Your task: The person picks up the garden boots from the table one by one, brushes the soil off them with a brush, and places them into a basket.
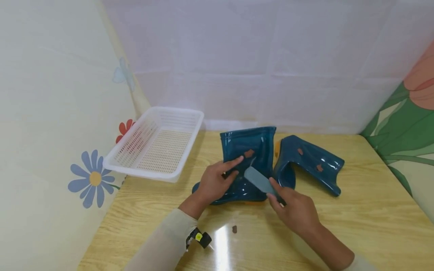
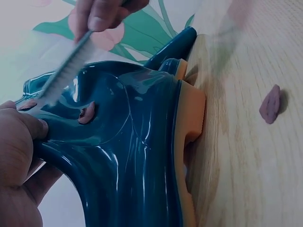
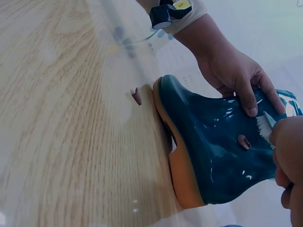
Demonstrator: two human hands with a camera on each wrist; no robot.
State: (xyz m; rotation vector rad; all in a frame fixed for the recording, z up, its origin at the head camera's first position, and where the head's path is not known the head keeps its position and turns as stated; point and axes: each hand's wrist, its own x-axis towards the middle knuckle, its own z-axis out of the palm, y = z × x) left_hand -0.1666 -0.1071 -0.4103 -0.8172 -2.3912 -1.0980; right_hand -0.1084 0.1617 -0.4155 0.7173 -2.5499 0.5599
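Observation:
A dark teal rain boot (image 1: pixel 251 188) with an orange sole (image 2: pixel 191 113) lies on its side on the table, toe to the left. My left hand (image 1: pixel 217 180) grips its shaft, finger and thumb on the glossy surface. A grey-blue brush (image 1: pixel 259 180) is held by its handle in my right hand (image 1: pixel 298 210). Its white bristles (image 2: pixel 71 68) face down onto the shaft, close to a brown mud-like lump (image 2: pixel 28 105). Nearer the ankle sticks another brown lump (image 3: pixel 244 142), which the brush hides in the head view.
To the right lies a second teal boot (image 1: pixel 312 160) bearing two brown lumps. One loose brown piece (image 1: pixel 234 229) sits on the wooden table (image 1: pixel 142 226) in front. A white plastic basket (image 1: pixel 176 177) stands at the back left. Fabric walls enclose the table's back and sides.

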